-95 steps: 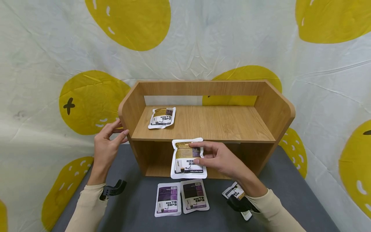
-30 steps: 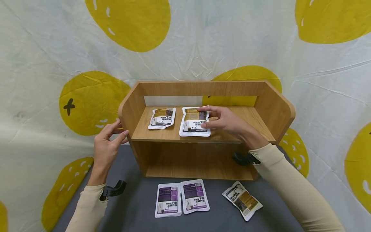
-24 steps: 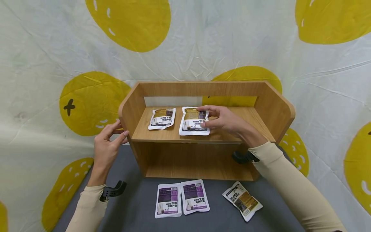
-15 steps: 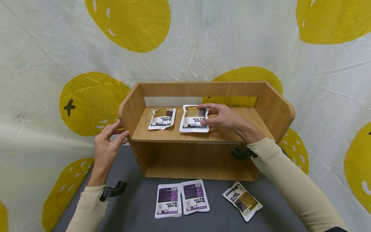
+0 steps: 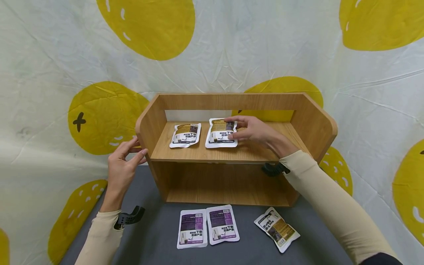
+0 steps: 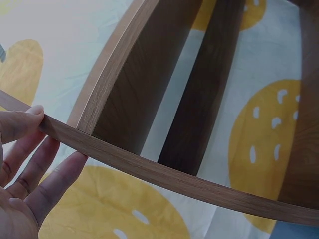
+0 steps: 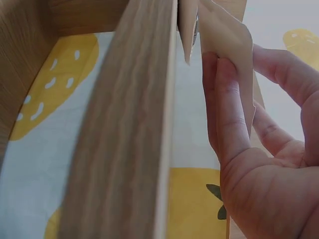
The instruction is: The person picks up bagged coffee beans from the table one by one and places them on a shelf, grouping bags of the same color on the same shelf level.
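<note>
In the head view my right hand [image 5: 253, 131] pinches the right edge of a white pouch with a gold and purple label [image 5: 221, 133], just above the upper board of a wooden shelf [image 5: 265, 145]. The right wrist view shows the pouch's pale side [image 7: 227, 32] between thumb and fingers. Left of it on that board lies a similar gold-labelled pouch [image 5: 186, 135]. My left hand [image 5: 122, 169] grips the shelf's left side panel, thumb on one face and fingers on the other, as the left wrist view shows at the panel's edge [image 6: 149, 172].
On the dark grey table before the shelf, two purple-labelled pouches, one left [image 5: 192, 229] and one right [image 5: 223, 225], lie side by side. Another gold-labelled pouch [image 5: 277, 230] lies slanted to their right. A white cloth with yellow shapes [image 5: 212, 44] hangs behind.
My right hand has lifted the pouch from in front of the lower compartment to over the upper board, then moved it slightly farther back. The left hand has stayed on the side panel.
</note>
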`<state>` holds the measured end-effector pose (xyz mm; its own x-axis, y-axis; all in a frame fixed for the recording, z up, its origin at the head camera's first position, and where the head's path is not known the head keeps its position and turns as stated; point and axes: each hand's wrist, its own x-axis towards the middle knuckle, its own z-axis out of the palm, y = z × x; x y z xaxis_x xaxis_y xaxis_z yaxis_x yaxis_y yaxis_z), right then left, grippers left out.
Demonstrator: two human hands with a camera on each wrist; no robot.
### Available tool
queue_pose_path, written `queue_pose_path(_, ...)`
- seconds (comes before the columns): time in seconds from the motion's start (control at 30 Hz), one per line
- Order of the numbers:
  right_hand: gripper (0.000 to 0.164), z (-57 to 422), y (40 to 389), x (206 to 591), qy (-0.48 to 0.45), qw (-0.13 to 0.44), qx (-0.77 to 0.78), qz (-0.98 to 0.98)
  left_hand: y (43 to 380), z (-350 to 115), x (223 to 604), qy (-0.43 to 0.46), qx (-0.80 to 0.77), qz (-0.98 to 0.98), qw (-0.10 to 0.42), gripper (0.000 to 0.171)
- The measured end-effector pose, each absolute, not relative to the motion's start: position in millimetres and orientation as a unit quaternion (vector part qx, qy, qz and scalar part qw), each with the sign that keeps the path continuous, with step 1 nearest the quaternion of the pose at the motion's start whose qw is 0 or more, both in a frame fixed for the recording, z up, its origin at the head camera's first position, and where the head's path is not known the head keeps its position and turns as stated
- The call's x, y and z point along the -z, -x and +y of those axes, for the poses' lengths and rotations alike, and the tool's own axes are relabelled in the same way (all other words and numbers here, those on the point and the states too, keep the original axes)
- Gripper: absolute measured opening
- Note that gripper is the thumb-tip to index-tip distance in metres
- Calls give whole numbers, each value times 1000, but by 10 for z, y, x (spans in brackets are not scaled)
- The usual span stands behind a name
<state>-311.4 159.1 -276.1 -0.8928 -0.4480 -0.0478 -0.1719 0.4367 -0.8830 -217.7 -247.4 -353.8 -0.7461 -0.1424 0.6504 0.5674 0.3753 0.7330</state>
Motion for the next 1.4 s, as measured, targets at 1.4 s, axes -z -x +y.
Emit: queue_pose_path(1.4, 61, 1687, 3153, 2675, 135, 159, 465, 861, 2188, -2478, 3555, 143, 547, -757, 329, 52)
